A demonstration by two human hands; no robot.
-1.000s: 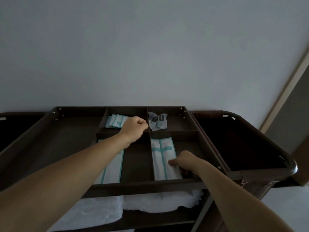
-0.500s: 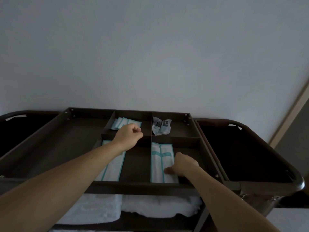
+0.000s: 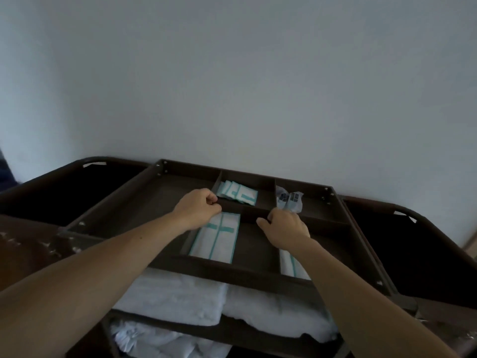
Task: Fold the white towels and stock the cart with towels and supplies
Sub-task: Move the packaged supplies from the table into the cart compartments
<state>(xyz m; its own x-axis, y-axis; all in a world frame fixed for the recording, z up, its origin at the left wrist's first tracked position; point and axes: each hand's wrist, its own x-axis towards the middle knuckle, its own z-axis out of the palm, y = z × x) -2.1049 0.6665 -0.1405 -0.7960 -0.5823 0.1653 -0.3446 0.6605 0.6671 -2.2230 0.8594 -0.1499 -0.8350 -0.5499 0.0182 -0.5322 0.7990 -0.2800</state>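
at rear divider (image 3: 325,220), right hand (image 3: 285,228) shifted, maybe touching bag (image 3: 289,200)

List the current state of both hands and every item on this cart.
Left hand, fingers curled over the tray divider; contents hidden.
Right hand, at the clear packets; grip hidden.
Clear packets, crumpled, in the back right compartment.
Small teal packets, fanned, in the back middle compartment.
Long teal-striped packets, flat, side by side.
Folded white towels, side by side on the shelf.
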